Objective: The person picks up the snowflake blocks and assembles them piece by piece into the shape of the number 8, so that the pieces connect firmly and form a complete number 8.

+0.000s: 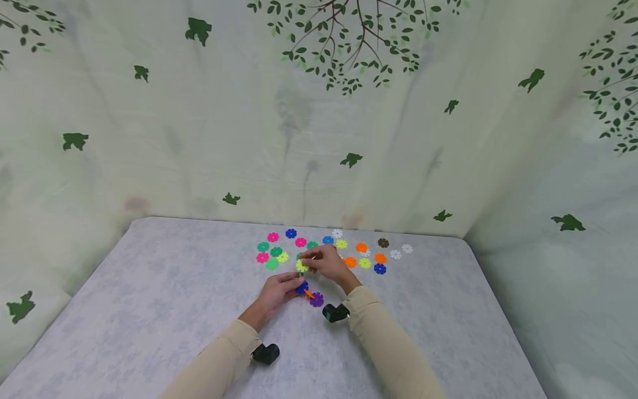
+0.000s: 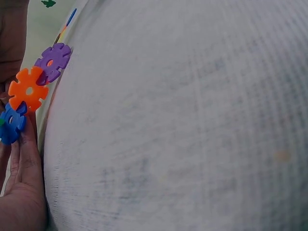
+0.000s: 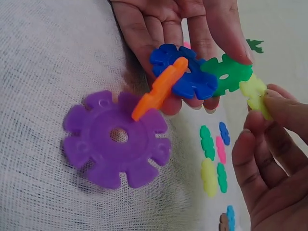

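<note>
Chain of 4 notched discs: purple disc [image 3: 96, 137] nearest the camera, broad face showing; orange disc [image 3: 158, 91] nearly edge-on, slotted into purple and blue disc [image 3: 199, 87]; green disc [image 3: 236, 71] joined at blue's other side. Left hand [image 3: 163, 29] — fingers behind blue, thumb on green, pinching it. Right hand [image 3: 276, 168] pinches yellow disc [image 3: 253, 91], its edge meeting green; slot engagement unclear. Beyond, on pale woven cloth [image 3: 29, 144]: 2 loose green discs [image 3: 207, 143], loose yellow disc [image 3: 209, 178], loose blue disc [image 3: 224, 133], pink disc [image 3: 221, 149] — plus brown disc [image 3: 223, 222] and light blue disc [image 3: 231, 218], both cut off by frame.

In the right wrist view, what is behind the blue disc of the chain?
The left hand is behind the blue disc: fingers show above it and fingertips below; covered parts cannot be seen.
</note>
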